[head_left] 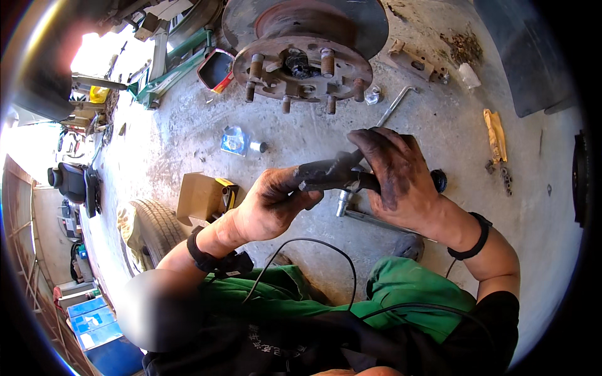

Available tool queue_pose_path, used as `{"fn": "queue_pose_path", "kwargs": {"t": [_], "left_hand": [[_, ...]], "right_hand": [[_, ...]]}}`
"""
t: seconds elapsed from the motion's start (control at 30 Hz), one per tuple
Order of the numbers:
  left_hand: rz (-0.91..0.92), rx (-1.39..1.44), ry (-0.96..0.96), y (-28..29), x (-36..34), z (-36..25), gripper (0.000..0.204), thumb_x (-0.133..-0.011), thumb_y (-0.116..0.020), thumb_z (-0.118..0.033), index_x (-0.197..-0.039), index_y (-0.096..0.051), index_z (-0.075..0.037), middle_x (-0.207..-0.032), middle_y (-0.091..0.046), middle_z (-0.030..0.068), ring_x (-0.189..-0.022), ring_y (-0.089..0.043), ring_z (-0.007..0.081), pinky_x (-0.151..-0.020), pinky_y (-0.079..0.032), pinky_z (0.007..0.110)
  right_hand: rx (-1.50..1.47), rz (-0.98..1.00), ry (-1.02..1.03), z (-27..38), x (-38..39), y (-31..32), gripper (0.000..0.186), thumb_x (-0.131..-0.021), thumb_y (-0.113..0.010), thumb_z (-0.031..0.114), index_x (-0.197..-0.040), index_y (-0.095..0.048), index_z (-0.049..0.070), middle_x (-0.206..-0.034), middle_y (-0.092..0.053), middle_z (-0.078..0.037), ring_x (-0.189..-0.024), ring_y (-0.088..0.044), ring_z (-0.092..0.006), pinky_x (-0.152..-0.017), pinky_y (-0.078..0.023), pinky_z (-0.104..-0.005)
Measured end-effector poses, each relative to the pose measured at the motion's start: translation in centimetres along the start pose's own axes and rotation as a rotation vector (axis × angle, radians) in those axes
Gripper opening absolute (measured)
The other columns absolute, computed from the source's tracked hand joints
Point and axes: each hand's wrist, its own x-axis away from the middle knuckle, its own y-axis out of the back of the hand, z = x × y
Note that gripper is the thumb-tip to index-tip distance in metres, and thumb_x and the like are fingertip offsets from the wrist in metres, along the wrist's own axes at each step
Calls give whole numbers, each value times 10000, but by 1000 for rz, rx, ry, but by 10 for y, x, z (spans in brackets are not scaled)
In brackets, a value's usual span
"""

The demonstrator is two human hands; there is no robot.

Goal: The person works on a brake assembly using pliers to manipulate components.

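Both my hands are raised over the concrete floor in front of a rusty wheel hub (342, 62) with studs. Between them is a dark, grease-blackened part (329, 174) whose exact kind I cannot make out. My left hand (276, 202) pinches its left end between thumb and fingers. My right hand (404, 172), black with grease, curls its fingers round the right end. Below the part, a socket (343, 203) and a long bar (382, 224) lie on the floor, partly hidden by my right hand. Behind that hand lies a chrome wrench (396, 106).
The brake disc (367, 25) rises behind the hub. A green jack (150, 91) stands far left. On the floor are a blue packet (234, 143), a metal cylinder (258, 146), an open cardboard box (196, 195), a tyre (160, 222) and a yellow wrapper (495, 135).
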Motion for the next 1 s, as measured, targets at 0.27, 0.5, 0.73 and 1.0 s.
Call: {"fn": "queue_pose_path", "kwargs": {"t": [0.27,0.5,0.73,1.0], "left_hand": [[-9,108,34,0,2,-4,351,-966,-531,45,-1294,-618,-48,-996,-631,-41,-854,-473,41,-755,-437,226],[14,79,48,3,3,-5,343,-979,-539,21,-1309,-605,-51,-984,-622,-55,-849,-470,36,-751,-433,223],[17,150,103,3,2,-7,307,-986,-569,-27,-1289,-609,-40,-983,-626,-58,-862,-483,39,-778,-426,218],[12,73,-14,-4,-20,25,914,-752,-874,-236,-1476,-348,-50,-1519,-358,99,-1362,-377,211,-1051,-391,392]], "right_hand": [[-177,14,-10,0,-4,2,842,-607,-666,-2,-1395,-384,-95,-1235,-549,-260,-1128,-539,-411,-991,-473,-469],[-176,0,-2,1,-1,-1,802,-612,-672,-13,-1365,-411,-99,-1198,-550,-262,-1112,-544,-414,-996,-465,-486],[-167,51,22,-2,2,-2,775,-612,-702,33,-1318,-412,-98,-1154,-547,-262,-1064,-548,-413,-980,-467,-477],[-385,-35,-175,-3,-9,-11,540,-660,-650,15,-1174,-503,-69,-997,-610,-252,-925,-605,-423,-889,-503,-474]]}}
